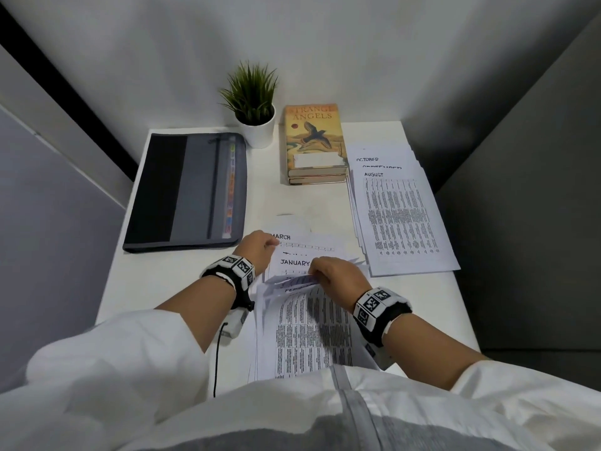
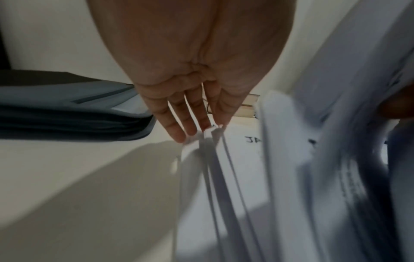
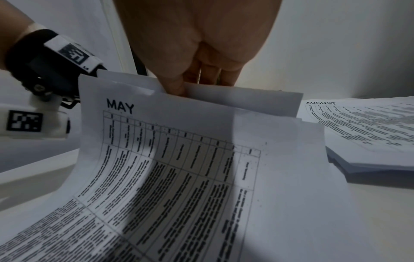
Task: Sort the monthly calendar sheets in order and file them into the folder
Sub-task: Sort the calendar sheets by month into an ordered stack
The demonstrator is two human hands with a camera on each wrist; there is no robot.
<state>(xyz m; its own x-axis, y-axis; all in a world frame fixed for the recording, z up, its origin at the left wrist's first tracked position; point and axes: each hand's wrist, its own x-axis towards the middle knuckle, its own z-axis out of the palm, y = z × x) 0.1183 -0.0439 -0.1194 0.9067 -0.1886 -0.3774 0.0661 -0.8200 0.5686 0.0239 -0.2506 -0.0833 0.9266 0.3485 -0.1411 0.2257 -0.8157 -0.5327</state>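
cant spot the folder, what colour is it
The folder is dark grey with a black panel, clearest in the head view.

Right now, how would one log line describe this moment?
phase: sorting sheets | left hand: fingertips on fanned sheets | right hand: pinching lifted sheets | folder: closed

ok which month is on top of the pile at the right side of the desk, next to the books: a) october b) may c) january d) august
d: the top sheet of the right-hand pile reads AUGUST, with the September and October headings peeking out behind it; the May sheet is in the right hand.
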